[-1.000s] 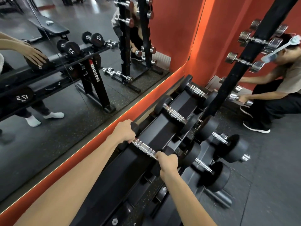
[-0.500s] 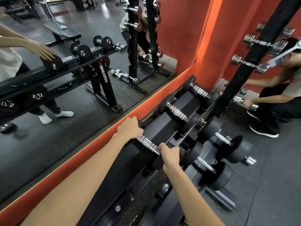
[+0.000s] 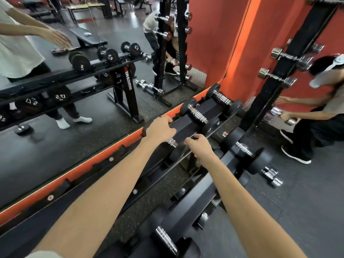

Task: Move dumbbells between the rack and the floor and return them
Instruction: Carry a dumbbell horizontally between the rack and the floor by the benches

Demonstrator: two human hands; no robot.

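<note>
Neither grip is closed: the left hand (image 3: pixel 161 129) rests over one head of the dumbbell (image 3: pixel 175 148) on the rack (image 3: pixel 188 125), its handle running toward the loosely curled right hand (image 3: pixel 200 146).

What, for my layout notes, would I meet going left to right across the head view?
mirror → left hand → right hand → chrome dumbbell on the floor → crouching person
</note>
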